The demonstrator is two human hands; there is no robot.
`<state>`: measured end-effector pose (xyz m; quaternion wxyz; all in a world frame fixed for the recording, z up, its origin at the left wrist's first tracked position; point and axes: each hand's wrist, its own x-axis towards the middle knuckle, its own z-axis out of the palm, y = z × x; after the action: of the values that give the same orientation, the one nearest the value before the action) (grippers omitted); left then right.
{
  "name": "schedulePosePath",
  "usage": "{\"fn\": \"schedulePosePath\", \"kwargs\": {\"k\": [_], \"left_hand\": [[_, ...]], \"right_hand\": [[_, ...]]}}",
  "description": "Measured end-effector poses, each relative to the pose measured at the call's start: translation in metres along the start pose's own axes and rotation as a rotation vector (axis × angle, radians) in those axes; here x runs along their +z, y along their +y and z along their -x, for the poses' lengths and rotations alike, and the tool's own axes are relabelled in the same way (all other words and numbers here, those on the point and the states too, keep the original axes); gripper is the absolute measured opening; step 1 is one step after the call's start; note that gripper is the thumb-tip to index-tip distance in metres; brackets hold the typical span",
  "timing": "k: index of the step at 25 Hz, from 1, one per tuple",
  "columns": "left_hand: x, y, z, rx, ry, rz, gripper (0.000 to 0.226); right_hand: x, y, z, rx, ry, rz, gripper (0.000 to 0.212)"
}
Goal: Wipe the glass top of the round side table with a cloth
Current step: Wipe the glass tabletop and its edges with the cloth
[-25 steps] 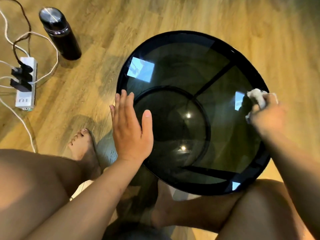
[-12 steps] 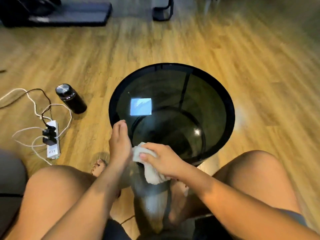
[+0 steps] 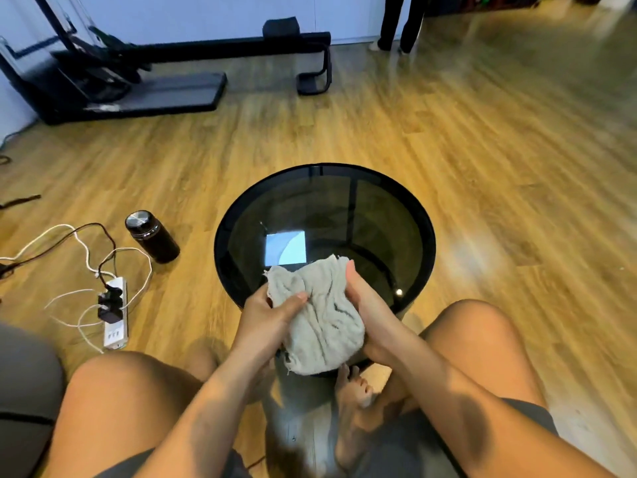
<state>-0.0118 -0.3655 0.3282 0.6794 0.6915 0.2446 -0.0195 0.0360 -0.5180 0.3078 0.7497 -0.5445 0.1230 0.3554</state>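
The round side table (image 3: pixel 418 222) has a dark smoked-glass top in a black rim and stands on the wooden floor between my knees. A crumpled pale grey cloth (image 3: pixel 322 319) is spread out over the table's near edge, held between both hands. My left hand (image 3: pixel 267 317) grips its left side with the thumb on top. My right hand (image 3: pixel 367 310) holds its right side, fingers pointing away from me. The near rim of the table is hidden under the cloth and hands.
A black flask (image 3: pixel 151 241) stands on the floor left of the table. Further left lies a white power strip (image 3: pixel 115 317) with plugs and looping cables. A black exercise machine (image 3: pixel 144 77) sits by the far wall, and a person's legs (image 3: pixel 400 22) stand at the back.
The view has lifted and pulled back from the table. My right hand brought the cloth from the right rim to the near edge, and my left hand left the glass and took hold of the cloth.
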Motion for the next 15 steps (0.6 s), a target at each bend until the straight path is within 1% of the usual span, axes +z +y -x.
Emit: {"fn": "schedulePosePath", "kwargs": {"k": [2,3,6,8,10,11,12,13,14,15], "left_hand": [[-0.007,0.006,0.002,0.046,-0.024,-0.049,0.023],[-0.01,0.009,0.003,0.049,-0.048,-0.041,0.023],[-0.022,0.012,0.008,0.054,-0.099,-0.021,0.023],[-0.031,0.012,0.009,0.041,-0.145,0.011,0.029],[-0.04,0.012,0.007,0.016,-0.18,0.071,0.035],[-0.041,0.011,0.005,0.022,-0.15,0.066,0.034],[-0.043,0.011,0.001,0.046,-0.066,0.037,0.03],[-0.046,0.009,-0.007,0.084,0.052,-0.009,0.025],[-0.049,0.009,-0.02,0.13,0.171,-0.053,0.024],[-0.053,0.01,-0.035,0.167,0.265,-0.081,0.024]], "right_hand": [[-0.014,-0.001,0.008,-0.044,-0.075,0.097,0.061],[-0.021,-0.002,0.01,-0.087,-0.076,0.168,0.054],[-0.032,-0.011,0.015,-0.19,0.032,0.316,0.03],[-0.029,-0.018,0.017,-0.227,0.092,0.377,0.027],[-0.019,-0.024,0.018,-0.245,0.096,0.394,0.027],[-0.012,-0.026,0.018,-0.243,0.07,0.386,0.03],[-0.002,-0.029,0.016,-0.239,0.022,0.403,0.037],[0.009,-0.03,0.011,-0.235,-0.033,0.442,0.043],[0.02,-0.03,0.001,-0.244,-0.076,0.502,0.043],[0.031,-0.03,-0.012,-0.269,-0.096,0.564,0.035]]}}
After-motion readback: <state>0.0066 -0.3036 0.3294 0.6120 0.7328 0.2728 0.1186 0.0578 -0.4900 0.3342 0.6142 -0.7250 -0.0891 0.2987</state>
